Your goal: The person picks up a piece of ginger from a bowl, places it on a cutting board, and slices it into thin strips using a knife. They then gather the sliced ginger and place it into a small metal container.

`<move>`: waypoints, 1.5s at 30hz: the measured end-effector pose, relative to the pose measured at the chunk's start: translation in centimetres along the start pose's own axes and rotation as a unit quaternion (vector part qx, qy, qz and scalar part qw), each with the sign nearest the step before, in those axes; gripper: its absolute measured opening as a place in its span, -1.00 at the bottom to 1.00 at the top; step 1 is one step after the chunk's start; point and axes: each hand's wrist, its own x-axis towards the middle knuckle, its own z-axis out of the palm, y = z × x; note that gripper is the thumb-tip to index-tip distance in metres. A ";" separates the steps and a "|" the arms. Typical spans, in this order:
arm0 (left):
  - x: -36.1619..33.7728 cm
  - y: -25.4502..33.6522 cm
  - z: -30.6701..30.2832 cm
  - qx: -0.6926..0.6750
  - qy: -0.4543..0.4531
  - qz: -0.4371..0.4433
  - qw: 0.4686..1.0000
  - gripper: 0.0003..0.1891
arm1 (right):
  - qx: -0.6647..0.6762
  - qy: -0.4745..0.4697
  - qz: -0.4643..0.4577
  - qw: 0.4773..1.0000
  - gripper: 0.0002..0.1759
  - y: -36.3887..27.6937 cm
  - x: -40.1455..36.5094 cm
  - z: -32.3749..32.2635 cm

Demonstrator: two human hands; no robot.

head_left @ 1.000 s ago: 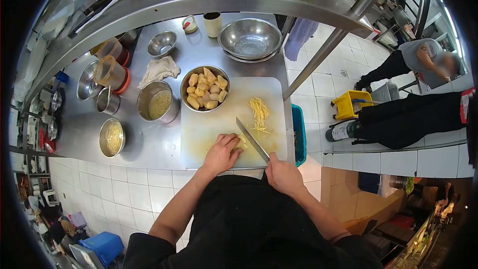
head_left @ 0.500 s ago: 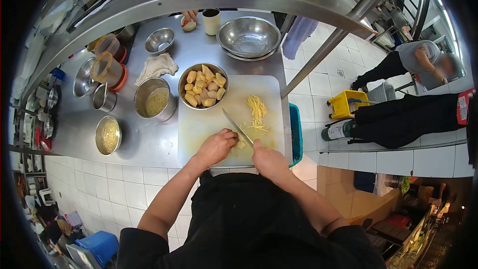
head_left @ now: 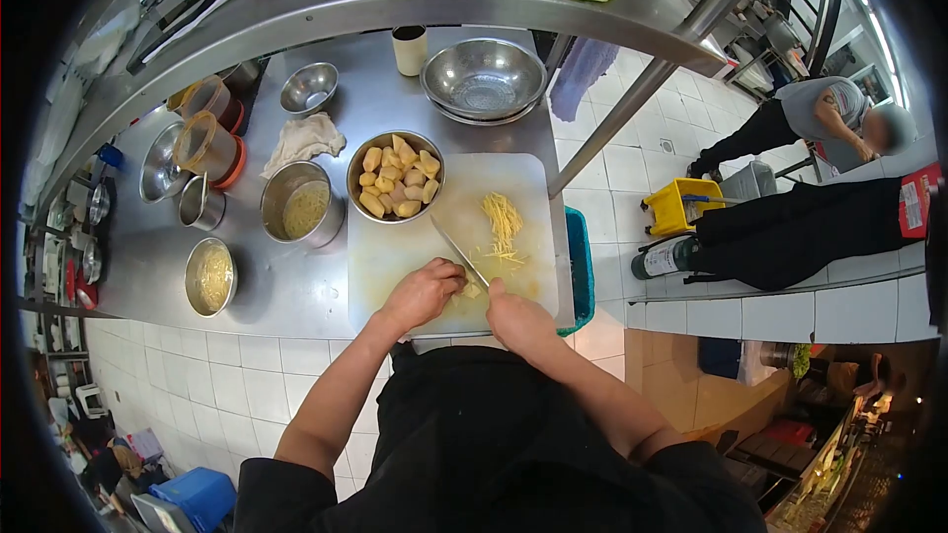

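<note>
My right hand [head_left: 519, 318] is closed round the handle of a kitchen knife [head_left: 454, 245], its blade pointing away and to the left across the white cutting board [head_left: 380, 266]. Close to the blade, my left hand [head_left: 427, 294] presses bent fingers onto a piece of potato [head_left: 472, 289]; the fingers partly cover it. Thin yellow strips [head_left: 502, 224] lie in a pile on the right part of the board. At the board's far left corner stands a metal bowl of peeled potatoes [head_left: 396, 178].
Left of the board are a deep pot [head_left: 331, 222], a small bowl [head_left: 227, 301] with pale contents and a crumpled cloth [head_left: 304, 141]. Large metal bowls [head_left: 484, 79] and a cream container [head_left: 410, 52] stand behind. A metal shelf [head_left: 415, 15] crosses above; another person [head_left: 815, 114] is at right.
The view has shifted slightly. Another person's hand with a small white container, seen at the table's far side earlier, is out of sight. My hands and the knife keep nearly the same place.
</note>
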 end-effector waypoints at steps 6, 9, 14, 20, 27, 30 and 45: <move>0.2 0.0 -0.4 -0.011 0.000 0.008 1.000 -0.82 | 0.006 -0.006 0.009 1.000 -0.75 -0.6 -0.4 -0.7; 0.3 -0.1 -0.3 -0.005 -0.009 0.012 1.000 -0.84 | 0.020 0.007 -0.003 1.000 -0.73 0.2 0.6 0.1; 0.6 0.7 -0.9 -0.016 -0.008 -0.003 1.000 -0.82 | -0.010 0.004 -0.022 1.000 -0.76 -0.1 0.4 -1.7; 0.7 1.5 0.2 0.014 0.021 0.003 1.000 -0.79 | -0.038 -0.015 -0.021 0.999 -0.77 0.5 0.3 -3.4; 0.8 2.2 0.5 0.097 0.020 0.004 0.995 -0.78 | -0.030 -0.010 -0.016 0.999 -0.75 -0.2 -0.2 -2.0; 0.8 1.8 1.0 0.091 0.021 0.006 0.996 -0.78 | -0.017 0.001 -0.003 1.000 -0.74 0.3 1.1 -1.2; 0.5 1.8 1.8 0.102 0.062 0.020 0.993 -0.74 | 0.017 0.015 0.010 1.000 -0.73 0.9 1.3 0.3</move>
